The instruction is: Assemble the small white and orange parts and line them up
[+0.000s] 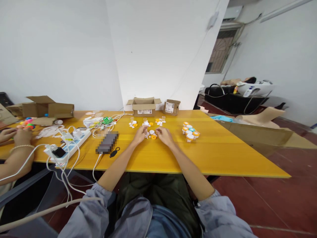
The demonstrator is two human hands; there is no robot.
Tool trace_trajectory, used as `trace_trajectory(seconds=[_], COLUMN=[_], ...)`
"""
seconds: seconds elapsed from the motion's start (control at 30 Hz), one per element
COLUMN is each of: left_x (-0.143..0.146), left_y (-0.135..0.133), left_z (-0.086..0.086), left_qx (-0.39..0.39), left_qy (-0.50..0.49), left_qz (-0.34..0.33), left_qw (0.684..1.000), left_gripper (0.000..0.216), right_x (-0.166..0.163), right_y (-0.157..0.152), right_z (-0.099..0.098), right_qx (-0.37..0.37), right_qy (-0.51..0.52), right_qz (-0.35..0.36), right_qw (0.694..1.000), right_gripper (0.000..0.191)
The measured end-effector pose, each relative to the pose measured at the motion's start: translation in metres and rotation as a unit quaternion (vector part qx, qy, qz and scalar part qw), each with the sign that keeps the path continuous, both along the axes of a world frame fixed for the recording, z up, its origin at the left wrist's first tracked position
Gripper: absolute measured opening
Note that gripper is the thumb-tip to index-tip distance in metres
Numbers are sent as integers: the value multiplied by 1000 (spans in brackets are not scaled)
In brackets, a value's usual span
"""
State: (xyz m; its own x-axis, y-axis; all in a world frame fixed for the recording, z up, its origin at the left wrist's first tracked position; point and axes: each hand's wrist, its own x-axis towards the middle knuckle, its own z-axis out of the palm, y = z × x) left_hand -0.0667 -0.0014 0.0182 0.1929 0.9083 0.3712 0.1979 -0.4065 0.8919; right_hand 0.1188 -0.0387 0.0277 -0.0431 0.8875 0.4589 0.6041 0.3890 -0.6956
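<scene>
Forearms (pixel 123 155) stretched over tabletop (pixel 223 155), left hand (pixel 141 134) and right hand (pixel 164 135) curled inward, flanking small white-and-orange parts (pixel 152 132); whether fingers (pixel 158 131) grip anything, cannot tell.

A plain white wall (pixel 61 53) and a broad white pillar (pixel 158 53) rise behind the far edge of the yellow-brown worktop (pixel 230 157). Beyond its far right corner stands a low black unit (pixel 223 103) with a white basin (pixel 262 89); above them are a barred window (pixel 220 53) and an air conditioner (pixel 232 13). Dark red tiled floor (pixel 272 201) spreads past the right edge. A grey chair (pixel 42 195) stands by the near edge, leftward. Pale, even light fills the room.
</scene>
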Motion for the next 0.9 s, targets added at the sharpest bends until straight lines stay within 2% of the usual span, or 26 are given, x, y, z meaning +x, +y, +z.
trace_trajectory(seconds=[0.17, 0.3, 0.47, 0.6, 0.73, 0.9], left_x=[3, 5, 5, 0, -4, -5], left_y=[-1, 0, -1, -3, -5, -2], left_z=[3, 3, 4, 6, 10, 10], left_qx=[-61, -76, -89, -65, -43, -50], left_qy=[-43, -83, -100, -110, -113, -121], left_qz=[11, 8, 4, 60, 115, 126], left_qw=[997, 994, 991, 990, 986, 983], left_gripper=[19, 13, 18, 20, 18, 18], right_x=[0, -6, -14, -26, -42, -51], right_y=[2, -1, -4, -6, -10, -12], right_z=[-5, -12, -12, -3, 8, 16], right_qx=[43, 29, -4, -27, -36, -47], right_qy=[-58, -91, -114, -145, -212, -275], right_qz=[10, 45, 59, 46, 23, 20], right_qw=[997, 994, 992, 988, 976, 960], right_gripper=[16, 24, 56, 78, 71, 53])
